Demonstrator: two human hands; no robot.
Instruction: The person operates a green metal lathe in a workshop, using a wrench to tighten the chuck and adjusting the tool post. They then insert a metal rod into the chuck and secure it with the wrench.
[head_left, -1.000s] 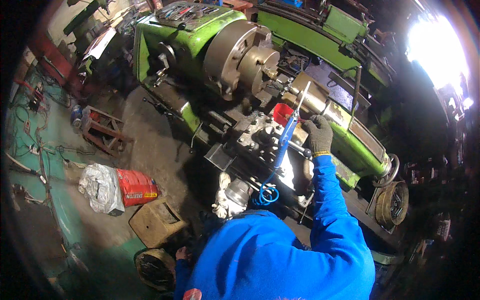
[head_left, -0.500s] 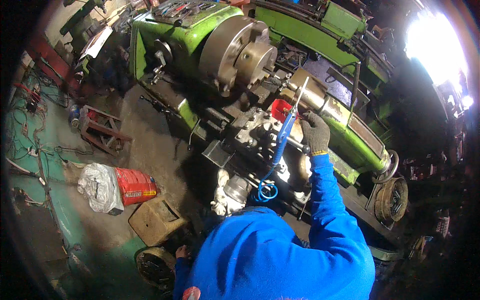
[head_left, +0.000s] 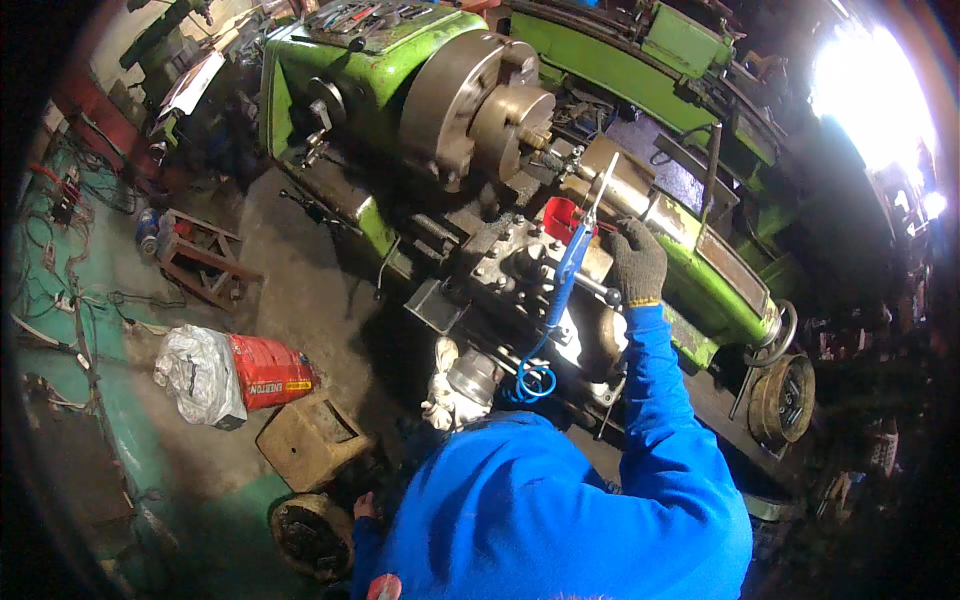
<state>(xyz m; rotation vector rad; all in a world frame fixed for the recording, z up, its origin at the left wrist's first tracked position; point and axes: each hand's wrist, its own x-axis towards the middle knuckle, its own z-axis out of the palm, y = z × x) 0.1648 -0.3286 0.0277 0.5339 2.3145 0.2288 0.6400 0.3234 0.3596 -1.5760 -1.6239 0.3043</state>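
Gloved right hand (head_left: 640,264) beside red container (head_left: 559,216) and blue air gun (head_left: 568,274), fingers (head_left: 630,234) curled, hold unclear, left hand (head_left: 365,506) near left, fingers indeterminate

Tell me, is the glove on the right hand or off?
On: the glove covers the right hand, and its yellow edge meets the blue sleeve.

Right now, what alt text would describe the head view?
A gloved right hand is over a green lathe, beside a red container and a blue air gun; any grip is unclear. The left hand is low, near a round tub.
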